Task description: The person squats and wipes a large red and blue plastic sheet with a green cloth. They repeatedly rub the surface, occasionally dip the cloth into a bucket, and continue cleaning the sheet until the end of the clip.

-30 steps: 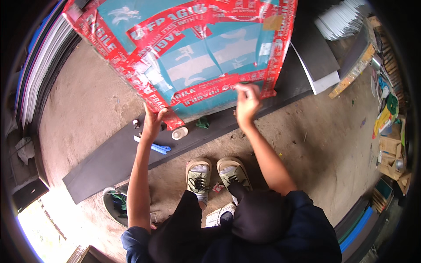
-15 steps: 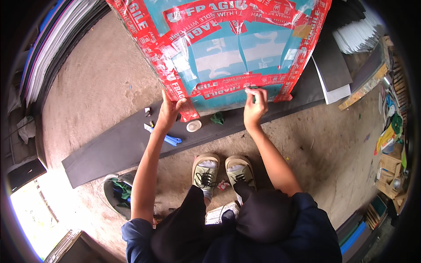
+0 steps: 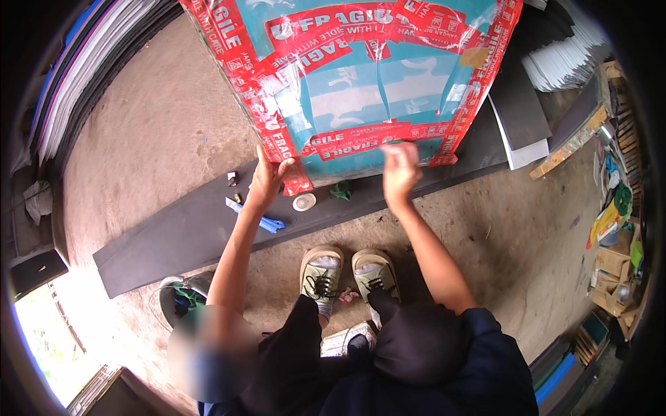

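Note:
A flat teal panel, edged and crossed with red printed tape, stands tilted in front of me. My left hand grips its lower left corner, thumb on the front face and fingers at the edge. Near the panel's lower strip of red tape, my right hand is closed in a pinch; motion blurs its fingertips, and I cannot make out what is in them. Below the panel lie a small white tape roll and a crumpled green scrap. Beside my left forearm rests a blue utility knife.
A long black sheet lies across the concrete floor under these things. A bin with green scraps stands at left. Stacked sheets curve along the far left; more white sheets lie far right, near a wooden-edged board.
My right hand has shifted slightly left along the lower tape and is now blurred. My left hand keeps its hold on the panel's corner.

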Action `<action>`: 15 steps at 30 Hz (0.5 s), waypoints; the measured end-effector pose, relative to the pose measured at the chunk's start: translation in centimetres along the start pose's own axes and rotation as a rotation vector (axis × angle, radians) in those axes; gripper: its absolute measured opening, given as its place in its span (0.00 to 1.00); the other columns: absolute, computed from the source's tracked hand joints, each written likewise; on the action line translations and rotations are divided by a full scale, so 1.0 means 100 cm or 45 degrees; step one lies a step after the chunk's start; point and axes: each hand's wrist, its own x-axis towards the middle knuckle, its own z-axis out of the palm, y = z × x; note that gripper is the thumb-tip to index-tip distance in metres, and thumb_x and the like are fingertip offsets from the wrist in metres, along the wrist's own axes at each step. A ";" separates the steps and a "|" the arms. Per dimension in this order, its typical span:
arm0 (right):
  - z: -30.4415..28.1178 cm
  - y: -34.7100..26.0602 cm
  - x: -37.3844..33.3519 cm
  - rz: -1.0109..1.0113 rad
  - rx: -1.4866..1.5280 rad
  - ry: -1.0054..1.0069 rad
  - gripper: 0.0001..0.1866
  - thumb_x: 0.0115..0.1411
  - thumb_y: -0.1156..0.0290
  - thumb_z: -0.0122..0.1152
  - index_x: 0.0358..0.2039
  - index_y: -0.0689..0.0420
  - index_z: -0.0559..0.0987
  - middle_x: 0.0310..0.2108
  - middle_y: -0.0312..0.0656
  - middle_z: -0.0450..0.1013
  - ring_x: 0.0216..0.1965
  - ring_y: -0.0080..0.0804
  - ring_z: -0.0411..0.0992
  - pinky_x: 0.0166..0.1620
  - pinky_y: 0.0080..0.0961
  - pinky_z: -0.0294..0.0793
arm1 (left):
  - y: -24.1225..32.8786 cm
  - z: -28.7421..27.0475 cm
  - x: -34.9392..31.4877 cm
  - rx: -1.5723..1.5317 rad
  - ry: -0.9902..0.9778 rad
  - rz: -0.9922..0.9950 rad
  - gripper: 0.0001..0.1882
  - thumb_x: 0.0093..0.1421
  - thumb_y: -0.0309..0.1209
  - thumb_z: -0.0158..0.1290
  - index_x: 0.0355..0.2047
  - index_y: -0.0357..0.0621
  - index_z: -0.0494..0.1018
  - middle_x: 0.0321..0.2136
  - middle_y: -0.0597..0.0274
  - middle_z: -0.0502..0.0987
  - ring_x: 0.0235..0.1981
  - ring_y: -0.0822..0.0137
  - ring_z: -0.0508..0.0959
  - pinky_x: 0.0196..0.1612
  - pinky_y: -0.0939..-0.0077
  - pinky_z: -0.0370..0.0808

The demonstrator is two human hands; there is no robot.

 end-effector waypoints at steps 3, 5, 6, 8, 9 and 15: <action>0.024 -0.019 -0.009 -0.390 0.198 -0.289 0.09 0.43 0.89 0.56 0.23 0.61 0.75 0.25 0.41 0.70 0.31 0.35 0.70 0.34 0.28 0.72 | 0.007 0.002 0.001 -0.040 -0.007 -0.025 0.31 0.60 0.35 0.52 0.51 0.28 0.48 0.36 0.51 0.76 0.37 0.67 0.76 0.41 0.74 0.72; 0.015 -0.009 -0.007 -0.423 0.204 -0.362 0.09 0.43 0.88 0.56 0.23 0.60 0.74 0.26 0.40 0.69 0.32 0.35 0.71 0.35 0.29 0.72 | 0.011 0.002 0.003 -0.044 -0.003 -0.003 0.30 0.60 0.36 0.52 0.51 0.29 0.49 0.35 0.51 0.76 0.37 0.67 0.76 0.41 0.74 0.72; 0.010 -0.004 -0.008 -0.360 0.185 -0.323 0.09 0.43 0.89 0.55 0.23 0.60 0.74 0.27 0.41 0.69 0.32 0.36 0.71 0.34 0.29 0.72 | 0.010 0.000 0.001 -0.053 -0.006 -0.004 0.29 0.60 0.36 0.52 0.50 0.30 0.49 0.35 0.51 0.76 0.37 0.67 0.76 0.41 0.74 0.72; -0.009 0.021 -0.017 -0.076 0.109 -0.271 0.10 0.43 0.90 0.54 0.24 0.60 0.74 0.27 0.40 0.68 0.33 0.37 0.70 0.34 0.32 0.71 | 0.010 -0.002 0.001 -0.078 -0.016 0.005 0.27 0.60 0.36 0.52 0.49 0.31 0.50 0.35 0.50 0.76 0.37 0.67 0.76 0.41 0.73 0.72; -0.019 0.036 -0.026 0.114 0.079 -0.267 0.10 0.43 0.90 0.53 0.24 0.60 0.74 0.27 0.40 0.68 0.33 0.38 0.70 0.35 0.33 0.71 | 0.011 0.000 0.002 -0.070 -0.025 -0.011 0.27 0.59 0.36 0.52 0.48 0.31 0.51 0.35 0.50 0.76 0.37 0.66 0.76 0.41 0.73 0.72; -0.031 -0.004 -0.027 0.006 -0.185 -0.534 0.13 0.44 0.86 0.55 0.31 0.58 0.75 0.32 0.41 0.65 0.33 0.37 0.68 0.35 0.33 0.70 | -0.001 -0.003 0.000 0.039 0.018 -0.030 0.28 0.58 0.38 0.53 0.46 0.32 0.51 0.35 0.48 0.75 0.37 0.63 0.77 0.39 0.71 0.72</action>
